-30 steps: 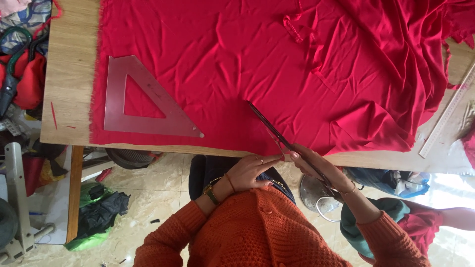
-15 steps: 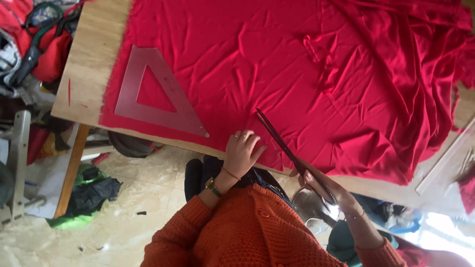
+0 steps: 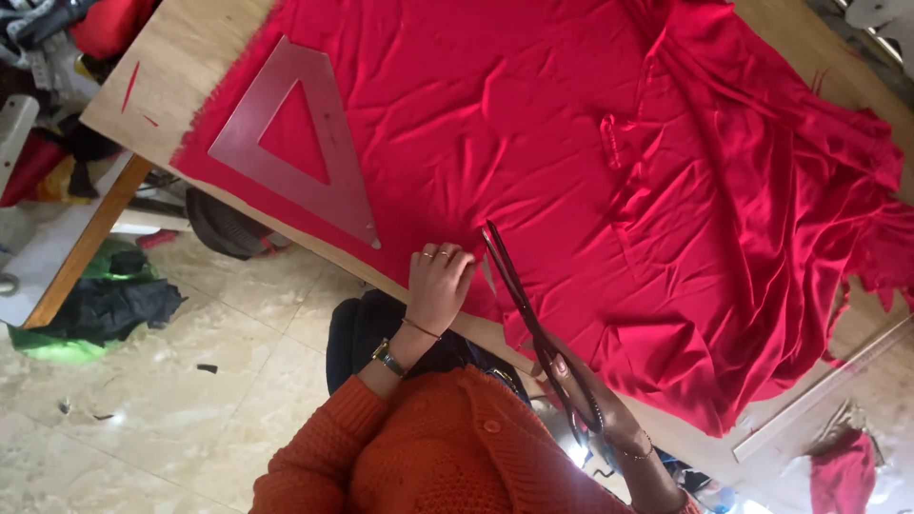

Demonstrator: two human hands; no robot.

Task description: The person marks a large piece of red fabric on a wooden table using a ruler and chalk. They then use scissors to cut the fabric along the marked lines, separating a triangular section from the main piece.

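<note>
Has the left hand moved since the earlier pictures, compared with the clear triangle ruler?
Yes. The left hand went from below the table edge up onto the red fabric, closer to the triangle ruler.

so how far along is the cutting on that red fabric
Barely started. Done: the red fabric is spread on the wooden table, with a clear set square lying on it. In hand: the right hand has the scissors entering the near edge, while the left hand presses the cloth beside the blades. Left: nearly the whole sheet ahead of the tips shows no cut.
</note>
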